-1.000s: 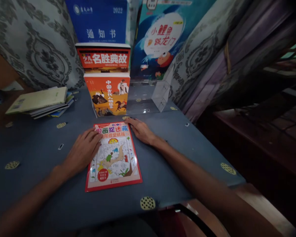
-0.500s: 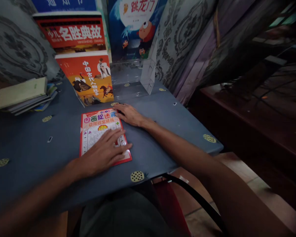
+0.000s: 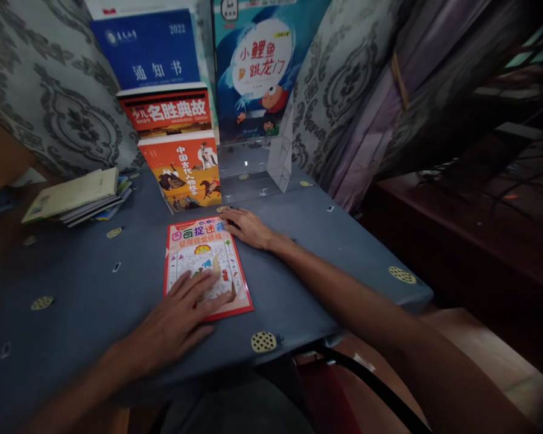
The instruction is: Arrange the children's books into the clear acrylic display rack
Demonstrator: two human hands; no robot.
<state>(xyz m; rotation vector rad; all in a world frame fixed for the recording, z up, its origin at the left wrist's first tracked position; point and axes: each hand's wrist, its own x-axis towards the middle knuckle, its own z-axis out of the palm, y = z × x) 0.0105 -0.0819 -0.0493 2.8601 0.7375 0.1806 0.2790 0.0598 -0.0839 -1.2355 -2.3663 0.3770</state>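
Orange book (image 3: pixel 187 178) is showing 中国古代人物; behind it, red book (image 3: pixel 167 114) 名胜典故, blue book (image 3: pixel 149 51) 2022 通知书; behind-right, teal book (image 3: pixel 257 75) 小鲤鱼跳龙门; in front, booklet (image 3: pixel 203 250) 图画捉迷藏.

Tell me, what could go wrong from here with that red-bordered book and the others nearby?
Pushed away, the red-bordered book might bump the orange book standing just beyond its top edge. The left hand spreads over its lower part and the right hand is at its upper right corner, so uneven pressure could skew it. The stack of books at the left is unevenly piled; a knock might make it slide.
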